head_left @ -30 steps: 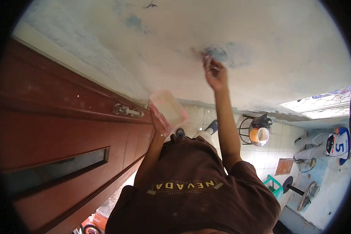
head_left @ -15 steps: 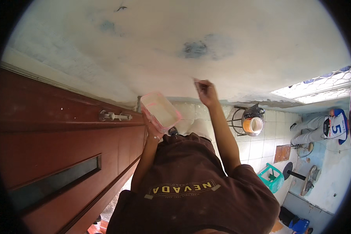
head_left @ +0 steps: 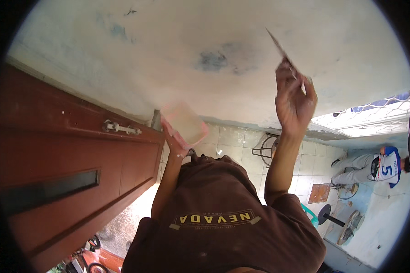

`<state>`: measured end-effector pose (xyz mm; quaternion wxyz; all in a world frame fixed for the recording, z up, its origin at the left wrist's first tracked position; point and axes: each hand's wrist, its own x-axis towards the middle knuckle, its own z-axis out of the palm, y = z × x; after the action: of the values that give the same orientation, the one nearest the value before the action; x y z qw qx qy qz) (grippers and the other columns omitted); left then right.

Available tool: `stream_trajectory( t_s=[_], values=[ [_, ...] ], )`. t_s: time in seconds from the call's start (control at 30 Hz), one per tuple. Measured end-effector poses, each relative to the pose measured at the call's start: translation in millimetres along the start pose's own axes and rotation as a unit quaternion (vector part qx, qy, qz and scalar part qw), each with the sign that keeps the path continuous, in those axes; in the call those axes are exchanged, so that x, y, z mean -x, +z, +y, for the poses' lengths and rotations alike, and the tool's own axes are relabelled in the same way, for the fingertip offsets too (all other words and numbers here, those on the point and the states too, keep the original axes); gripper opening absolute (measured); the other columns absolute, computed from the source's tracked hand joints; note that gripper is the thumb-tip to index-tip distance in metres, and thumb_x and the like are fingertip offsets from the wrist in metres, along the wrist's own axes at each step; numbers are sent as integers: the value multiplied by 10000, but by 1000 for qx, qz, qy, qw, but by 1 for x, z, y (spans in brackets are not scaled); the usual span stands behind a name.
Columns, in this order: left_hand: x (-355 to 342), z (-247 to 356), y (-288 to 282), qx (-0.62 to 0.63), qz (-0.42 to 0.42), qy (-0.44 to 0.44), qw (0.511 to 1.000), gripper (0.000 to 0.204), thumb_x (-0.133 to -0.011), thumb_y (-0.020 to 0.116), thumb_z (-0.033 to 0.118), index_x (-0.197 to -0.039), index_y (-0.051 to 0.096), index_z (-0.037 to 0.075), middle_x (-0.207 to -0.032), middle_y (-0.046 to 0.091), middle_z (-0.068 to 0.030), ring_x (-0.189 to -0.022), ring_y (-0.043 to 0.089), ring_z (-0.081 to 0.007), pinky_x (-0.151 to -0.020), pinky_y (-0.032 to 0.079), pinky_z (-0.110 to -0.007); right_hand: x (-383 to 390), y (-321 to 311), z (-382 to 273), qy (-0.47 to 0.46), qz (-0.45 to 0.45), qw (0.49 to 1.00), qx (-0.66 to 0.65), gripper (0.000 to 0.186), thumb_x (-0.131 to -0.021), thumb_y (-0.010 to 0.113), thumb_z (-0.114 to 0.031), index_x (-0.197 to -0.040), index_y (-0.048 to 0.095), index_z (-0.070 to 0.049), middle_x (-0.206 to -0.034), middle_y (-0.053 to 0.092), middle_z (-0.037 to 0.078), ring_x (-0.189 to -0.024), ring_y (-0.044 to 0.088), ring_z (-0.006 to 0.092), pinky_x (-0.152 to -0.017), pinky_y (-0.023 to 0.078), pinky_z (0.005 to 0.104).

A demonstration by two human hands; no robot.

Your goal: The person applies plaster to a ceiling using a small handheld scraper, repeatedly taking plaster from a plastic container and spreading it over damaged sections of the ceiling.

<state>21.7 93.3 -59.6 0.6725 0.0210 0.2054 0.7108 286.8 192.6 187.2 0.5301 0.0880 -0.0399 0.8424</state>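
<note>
Raised in front of the patchy pale wall point(head_left: 168, 77), my right hand point(head_left: 294, 102) grips a putty knife point(head_left: 278, 45); its thin blade is seen nearly edge-on and points up and left. Left of the blade, a dark grey-blue patch point(head_left: 212, 60) shows on the wall. Lower down, my left hand point(head_left: 175, 146) holds a clear, pink-smeared plastic tub point(head_left: 177, 138) by its side. A pale substance fills part of the tub, which is blurred. White smears mark the left fingers.
A red-brown door point(head_left: 68, 154) with a metal bolt point(head_left: 122, 128) stands at the left. On the tiled floor are a round-framed stool point(head_left: 262, 152) and a green stool point(head_left: 310, 214). At right are a window grille point(head_left: 373, 113) and another person point(head_left: 387, 169). A motorcycle point(head_left: 95, 261) shows outside.
My right hand has swung up and to the right with the putty knife, whose blade now shows plainly. The left hand and tub stay about level. The view has turned slightly, showing more outside the door.
</note>
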Motion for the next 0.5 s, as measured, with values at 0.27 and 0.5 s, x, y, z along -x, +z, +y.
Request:
stream_trajectory(
  t_s=[0.27,0.5],
  values=[
    [-1,-79,39,-46,-57,-75,995,825,-942,357,731,-1487,390,111,-1398,535,-126,-1242,560,-309,-1018,484,-530,104,-87,-11,36,161,613,772,146,-936,654,-105,-1033,645,3,-874,678,70,-806,632,136,-703,498,294],
    [23,-144,55,-66,-45,-40,996,821,-956,337,719,-1494,366,99,-1419,509,-131,-1260,546,-289,-1052,476,-446,130,-89,-21,-40,61,443,894,144,-922,610,-89,-955,592,50,-761,614,197,-629,587,296,-611,454,405]
  ],
)
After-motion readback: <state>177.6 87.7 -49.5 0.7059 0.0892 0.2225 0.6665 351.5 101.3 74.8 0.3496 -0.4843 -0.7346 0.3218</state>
